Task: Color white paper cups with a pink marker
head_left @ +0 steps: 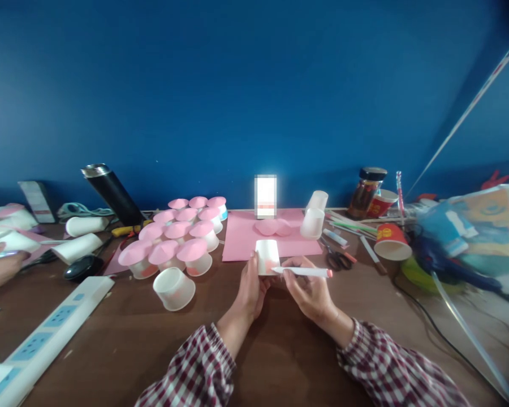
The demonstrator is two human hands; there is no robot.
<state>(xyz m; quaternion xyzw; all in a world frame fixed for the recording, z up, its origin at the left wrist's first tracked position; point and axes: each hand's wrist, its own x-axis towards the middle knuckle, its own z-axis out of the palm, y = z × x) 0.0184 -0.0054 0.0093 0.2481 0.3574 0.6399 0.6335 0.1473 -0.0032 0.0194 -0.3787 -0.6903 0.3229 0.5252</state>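
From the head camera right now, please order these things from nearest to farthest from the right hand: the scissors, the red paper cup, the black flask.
1. Scissors: just right of the right hand, on the table.
2. Red paper cup: farther right, lying on its side.
3. Black flask: far left, near the blue wall.

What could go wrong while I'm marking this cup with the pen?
The left hand steadies the white paper cup from one side only, so pen pressure from the right hand might crush or spin it. The loose upturned cup lies close to the left forearm and could get knocked. Stray ink might mark the pink sheet behind.
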